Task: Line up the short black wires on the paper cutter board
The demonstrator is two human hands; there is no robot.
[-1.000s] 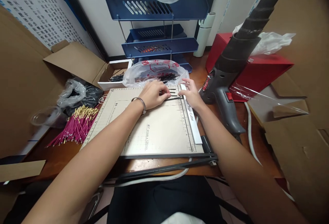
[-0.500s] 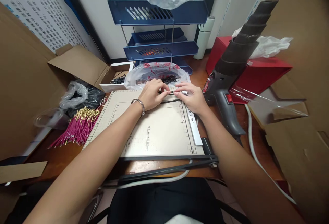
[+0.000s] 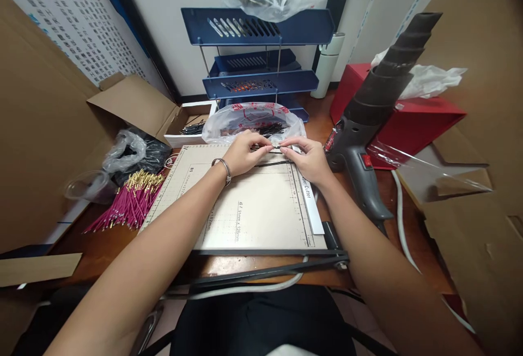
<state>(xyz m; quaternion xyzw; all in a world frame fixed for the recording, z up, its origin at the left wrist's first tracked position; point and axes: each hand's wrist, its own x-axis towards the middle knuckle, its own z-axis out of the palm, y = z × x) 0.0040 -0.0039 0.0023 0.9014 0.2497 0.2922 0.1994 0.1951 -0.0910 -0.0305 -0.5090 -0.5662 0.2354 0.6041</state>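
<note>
Brown desk [image 3: 102,247]: paper cutter [image 3: 253,209], heat gun [image 3: 363,127], magenta wires [image 3: 126,203], red box [image 3: 408,116].

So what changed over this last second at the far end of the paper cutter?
The right hand left the cutter's rule and came in to meet the left hand; both now pinch thin black strips between their fingertips. One strip stayed on the paper cutter; the heat gun stayed put.

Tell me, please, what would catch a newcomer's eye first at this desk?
Both hands, left hand and right hand, pinch thin black strips at the far edge of the beige paper cutter. A big grey heat gun stands to the right; pink wires lie left.
</note>
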